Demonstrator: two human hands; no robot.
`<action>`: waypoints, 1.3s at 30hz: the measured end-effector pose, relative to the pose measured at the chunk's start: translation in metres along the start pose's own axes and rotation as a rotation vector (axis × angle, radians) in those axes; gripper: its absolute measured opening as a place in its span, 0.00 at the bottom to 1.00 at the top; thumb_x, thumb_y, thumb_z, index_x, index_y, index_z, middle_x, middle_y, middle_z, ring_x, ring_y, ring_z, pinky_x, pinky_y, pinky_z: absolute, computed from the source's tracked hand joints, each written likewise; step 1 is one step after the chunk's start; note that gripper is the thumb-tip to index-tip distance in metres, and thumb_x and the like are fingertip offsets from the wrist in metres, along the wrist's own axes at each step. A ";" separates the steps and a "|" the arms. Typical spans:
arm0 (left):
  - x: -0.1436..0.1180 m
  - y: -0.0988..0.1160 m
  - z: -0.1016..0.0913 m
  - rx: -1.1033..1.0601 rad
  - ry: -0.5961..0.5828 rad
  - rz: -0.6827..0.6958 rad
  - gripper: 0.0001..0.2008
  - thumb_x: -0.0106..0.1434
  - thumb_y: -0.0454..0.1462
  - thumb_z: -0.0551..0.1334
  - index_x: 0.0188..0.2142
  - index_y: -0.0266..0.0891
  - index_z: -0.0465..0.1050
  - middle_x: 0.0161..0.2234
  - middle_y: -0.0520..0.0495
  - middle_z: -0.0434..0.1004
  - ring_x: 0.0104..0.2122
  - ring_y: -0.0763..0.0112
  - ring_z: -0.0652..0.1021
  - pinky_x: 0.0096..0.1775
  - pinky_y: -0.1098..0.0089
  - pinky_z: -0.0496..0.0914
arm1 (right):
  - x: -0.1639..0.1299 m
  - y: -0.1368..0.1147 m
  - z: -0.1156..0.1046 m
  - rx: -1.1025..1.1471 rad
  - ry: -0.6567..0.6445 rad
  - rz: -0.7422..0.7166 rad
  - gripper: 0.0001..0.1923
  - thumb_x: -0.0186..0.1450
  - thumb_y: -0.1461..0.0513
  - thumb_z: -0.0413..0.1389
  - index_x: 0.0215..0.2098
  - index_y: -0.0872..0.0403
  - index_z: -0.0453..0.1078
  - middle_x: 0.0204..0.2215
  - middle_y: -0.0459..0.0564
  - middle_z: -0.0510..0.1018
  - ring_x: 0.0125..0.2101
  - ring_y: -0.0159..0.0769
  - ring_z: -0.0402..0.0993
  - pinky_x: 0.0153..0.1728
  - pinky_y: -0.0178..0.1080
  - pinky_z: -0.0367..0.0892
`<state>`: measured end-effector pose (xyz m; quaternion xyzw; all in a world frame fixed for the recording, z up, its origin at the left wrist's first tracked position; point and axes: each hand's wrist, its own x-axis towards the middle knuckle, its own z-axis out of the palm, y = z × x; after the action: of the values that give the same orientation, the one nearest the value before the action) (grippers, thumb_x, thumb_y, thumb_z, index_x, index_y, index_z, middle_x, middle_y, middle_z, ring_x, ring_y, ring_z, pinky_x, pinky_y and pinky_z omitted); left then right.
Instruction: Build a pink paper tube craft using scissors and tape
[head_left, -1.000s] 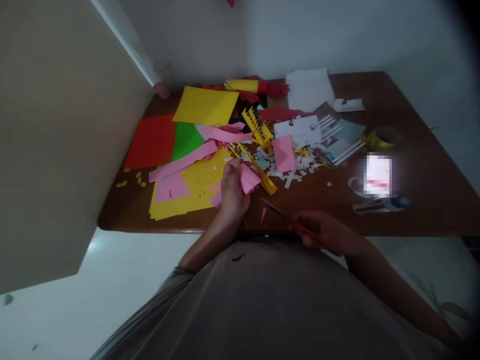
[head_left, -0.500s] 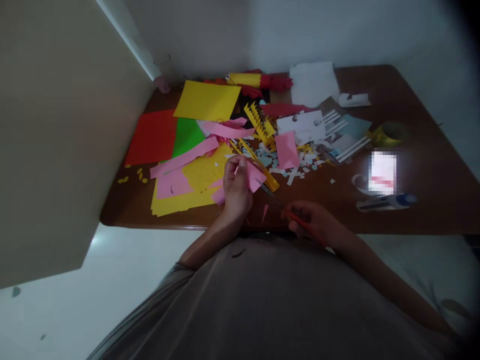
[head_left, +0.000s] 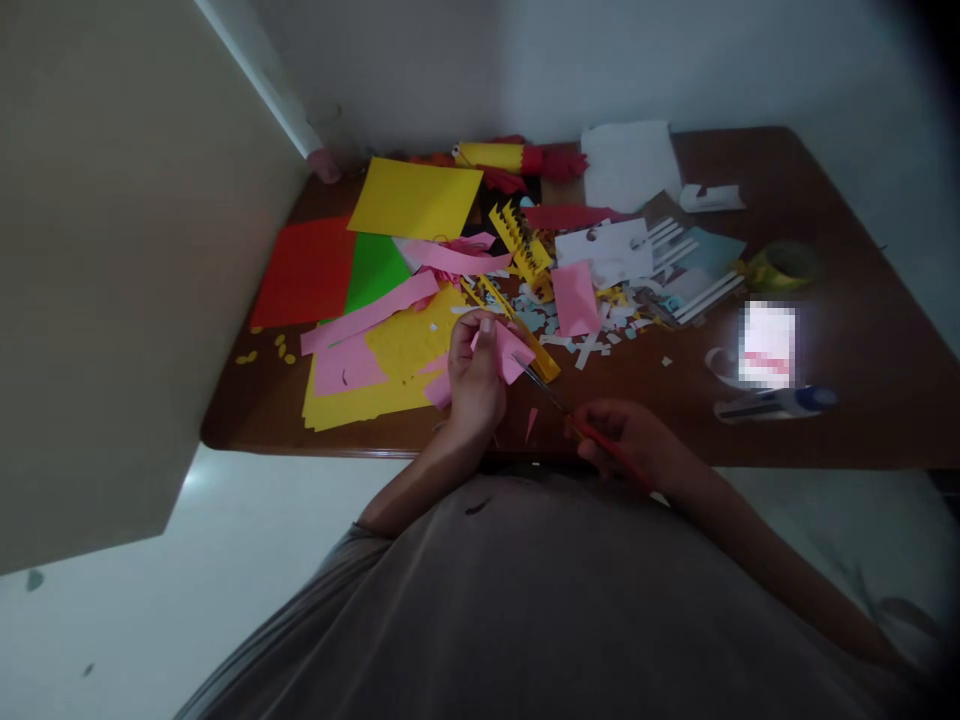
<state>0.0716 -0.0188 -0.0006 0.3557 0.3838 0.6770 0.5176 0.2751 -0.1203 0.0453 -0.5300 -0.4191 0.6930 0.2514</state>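
Your left hand [head_left: 472,385] pinches the small pink paper piece [head_left: 504,352]. Your right hand [head_left: 634,445] grips red-handled scissors [head_left: 570,420], blades meeting its edge. Cutting underway; steady the paper.

A grey short-sleeved shirt [head_left: 540,600] covers the torso; both forearms are bare.

Matt pink paper piece [head_left: 504,352], glossy brown wooden table [head_left: 840,420], metal-bladed scissors [head_left: 570,418] with red plastic handles

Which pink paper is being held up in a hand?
The small pink piece pinched in the left hand, by the scissors. The other pink pieces, like the long strip, lie flat on the table.
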 end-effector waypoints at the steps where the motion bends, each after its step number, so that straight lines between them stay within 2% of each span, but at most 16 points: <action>1: 0.000 0.000 0.000 -0.003 0.001 -0.008 0.26 0.71 0.63 0.76 0.47 0.48 0.74 0.41 0.50 0.78 0.49 0.56 0.86 0.60 0.51 0.81 | 0.001 0.002 0.000 0.012 0.007 0.006 0.28 0.49 0.45 0.84 0.33 0.49 0.78 0.22 0.41 0.77 0.19 0.29 0.65 0.20 0.34 0.59; 5: -0.002 0.003 0.003 -0.038 -0.003 -0.026 0.26 0.70 0.62 0.77 0.45 0.47 0.74 0.40 0.50 0.80 0.43 0.59 0.86 0.57 0.52 0.83 | 0.004 0.009 0.001 0.035 0.049 0.063 0.28 0.48 0.45 0.83 0.32 0.49 0.77 0.23 0.41 0.78 0.17 0.28 0.64 0.18 0.35 0.60; 7: -0.002 0.004 0.004 -0.040 0.002 -0.028 0.26 0.70 0.62 0.76 0.45 0.47 0.74 0.40 0.50 0.80 0.44 0.58 0.86 0.58 0.51 0.83 | 0.004 0.009 0.001 0.014 0.049 0.074 0.28 0.49 0.45 0.83 0.32 0.49 0.76 0.22 0.40 0.76 0.18 0.29 0.64 0.18 0.35 0.60; 10: -0.002 0.005 0.006 -0.030 0.043 -0.032 0.25 0.71 0.61 0.75 0.44 0.47 0.72 0.39 0.48 0.80 0.49 0.54 0.87 0.62 0.47 0.82 | 0.000 0.006 0.000 -0.045 0.017 -0.021 0.27 0.51 0.47 0.83 0.34 0.49 0.76 0.24 0.40 0.76 0.22 0.29 0.67 0.23 0.34 0.63; 13: -0.001 0.007 0.005 -0.022 0.067 -0.037 0.24 0.73 0.60 0.73 0.46 0.48 0.70 0.38 0.48 0.79 0.48 0.52 0.87 0.63 0.45 0.81 | -0.006 0.003 -0.001 -0.089 -0.058 -0.097 0.26 0.58 0.45 0.80 0.36 0.49 0.74 0.27 0.40 0.76 0.25 0.30 0.67 0.26 0.34 0.63; 15: -0.001 0.009 0.004 -0.045 0.042 -0.039 0.23 0.72 0.59 0.73 0.46 0.48 0.69 0.38 0.48 0.80 0.44 0.53 0.86 0.60 0.46 0.82 | -0.010 0.003 -0.002 -0.092 -0.105 -0.093 0.26 0.63 0.43 0.78 0.38 0.50 0.73 0.28 0.40 0.74 0.26 0.30 0.67 0.26 0.34 0.62; 19: -0.004 0.013 0.005 -0.154 -0.023 -0.063 0.21 0.70 0.56 0.73 0.48 0.48 0.70 0.39 0.47 0.80 0.38 0.57 0.83 0.54 0.50 0.84 | -0.012 0.005 -0.003 -0.066 -0.156 -0.083 0.30 0.64 0.38 0.76 0.39 0.50 0.72 0.30 0.40 0.72 0.26 0.30 0.65 0.27 0.34 0.62; 24: -0.005 0.021 0.010 -0.251 0.030 -0.099 0.21 0.66 0.55 0.74 0.46 0.48 0.71 0.36 0.49 0.76 0.35 0.60 0.81 0.42 0.59 0.82 | -0.013 0.001 -0.005 -0.155 -0.220 -0.017 0.35 0.62 0.35 0.76 0.42 0.52 0.73 0.29 0.42 0.74 0.26 0.29 0.65 0.27 0.34 0.59; 27: -0.005 0.023 0.010 -0.286 0.047 -0.120 0.22 0.63 0.54 0.76 0.46 0.49 0.72 0.37 0.49 0.75 0.34 0.61 0.80 0.36 0.63 0.80 | -0.014 -0.006 -0.003 -0.183 -0.200 -0.004 0.35 0.62 0.33 0.74 0.41 0.52 0.73 0.28 0.42 0.74 0.26 0.30 0.65 0.28 0.35 0.58; 30: -0.006 0.022 0.009 -0.307 0.031 -0.127 0.21 0.65 0.53 0.76 0.48 0.49 0.72 0.37 0.51 0.77 0.33 0.62 0.81 0.37 0.63 0.81 | -0.014 -0.012 0.000 -0.157 -0.170 -0.030 0.34 0.62 0.34 0.75 0.39 0.51 0.72 0.28 0.41 0.74 0.26 0.30 0.65 0.28 0.35 0.59; 33: -0.008 0.018 0.008 -0.266 -0.002 -0.097 0.22 0.67 0.56 0.75 0.47 0.48 0.72 0.37 0.51 0.79 0.34 0.63 0.82 0.41 0.61 0.83 | -0.013 -0.015 0.003 -0.126 -0.152 -0.025 0.34 0.60 0.34 0.76 0.37 0.50 0.71 0.27 0.40 0.72 0.26 0.29 0.65 0.28 0.35 0.60; 39: -0.010 0.013 0.005 -0.196 -0.002 -0.078 0.28 0.65 0.60 0.79 0.48 0.48 0.71 0.36 0.53 0.80 0.33 0.64 0.84 0.47 0.58 0.86 | -0.007 -0.007 0.003 -0.109 -0.103 -0.003 0.35 0.58 0.34 0.76 0.35 0.50 0.69 0.26 0.39 0.71 0.23 0.27 0.63 0.25 0.35 0.60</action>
<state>0.0729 -0.0300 0.0125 0.2887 0.3288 0.6902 0.5763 0.2737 -0.1239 0.0551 -0.5060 -0.4694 0.6951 0.2013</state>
